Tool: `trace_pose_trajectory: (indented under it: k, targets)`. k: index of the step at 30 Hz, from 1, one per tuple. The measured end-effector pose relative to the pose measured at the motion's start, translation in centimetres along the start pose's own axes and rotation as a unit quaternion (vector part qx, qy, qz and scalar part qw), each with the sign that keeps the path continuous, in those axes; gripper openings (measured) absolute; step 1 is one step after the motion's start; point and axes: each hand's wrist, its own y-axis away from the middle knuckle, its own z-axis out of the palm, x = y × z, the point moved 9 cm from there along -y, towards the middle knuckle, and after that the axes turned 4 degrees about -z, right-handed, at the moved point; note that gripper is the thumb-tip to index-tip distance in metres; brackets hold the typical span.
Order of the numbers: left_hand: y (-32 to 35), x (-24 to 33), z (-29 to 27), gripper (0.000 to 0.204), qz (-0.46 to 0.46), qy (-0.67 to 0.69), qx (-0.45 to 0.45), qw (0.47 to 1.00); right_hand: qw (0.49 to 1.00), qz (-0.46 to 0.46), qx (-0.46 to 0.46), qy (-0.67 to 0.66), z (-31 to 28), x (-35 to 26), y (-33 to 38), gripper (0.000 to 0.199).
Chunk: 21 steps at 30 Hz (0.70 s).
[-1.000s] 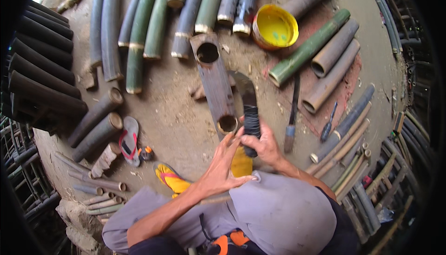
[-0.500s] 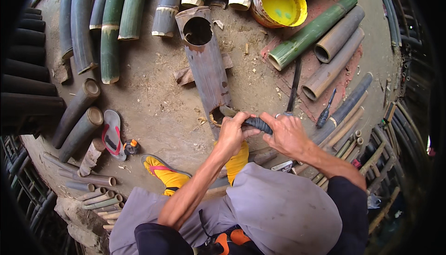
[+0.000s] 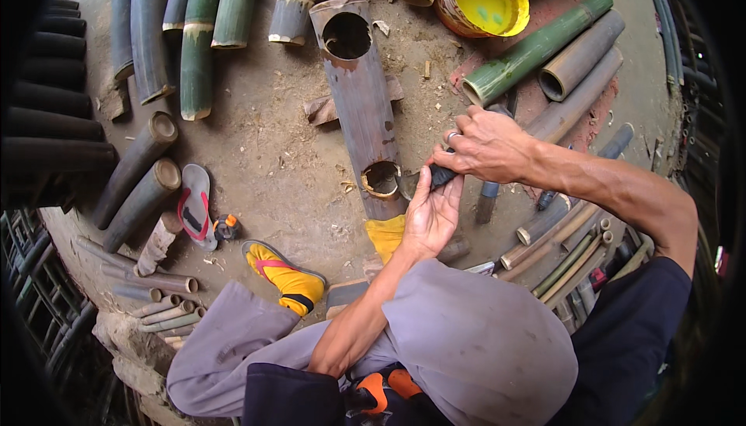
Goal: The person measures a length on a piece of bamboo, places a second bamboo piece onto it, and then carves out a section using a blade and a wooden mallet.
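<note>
A thick brown bamboo tube (image 3: 360, 104) lies lengthwise before me, with a large round hole at its far end and a smaller, rough-edged hole at its near end. My foot in a yellow sock (image 3: 386, 237) is against its near end. Beside the near hole is a knife (image 3: 441, 177) with a dark wrapped handle and a short blade, its tip close to the hole's rim. My right hand (image 3: 489, 146) is closed over the handle from above. My left hand (image 3: 433, 212), palm up, cradles the same handle from below between thumb and fingers.
A wooden block (image 3: 320, 110) props the tube. Green and grey bamboo lengths (image 3: 198, 53) line the far side, with more tubes (image 3: 536, 49) at the right. A yellow paint bucket (image 3: 454, 8) stands at the back. A sandal (image 3: 196, 205) and an orange-black tape measure (image 3: 226, 228) lie left.
My right hand has moved up and forward, its elbow swinging outward. My left hand has turned palm up under the handle. The knife has come out of the near hole to its right side.
</note>
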Motion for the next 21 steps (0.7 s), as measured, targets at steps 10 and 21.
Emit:
trace_pose_trajectory:
  k: [10,21]
  targets:
    - [4.3,2.4,-1.7,0.024,0.002,-0.278,0.28,0.919,0.934,0.129,-0.049,-0.328,6.8,-3.4,2.5,0.043]
    - [7.2,7.0,-1.4,0.026,-0.121,-0.573,0.368,0.722,0.717,0.295,0.047,-0.629,9.4,-10.7,0.9,0.043]
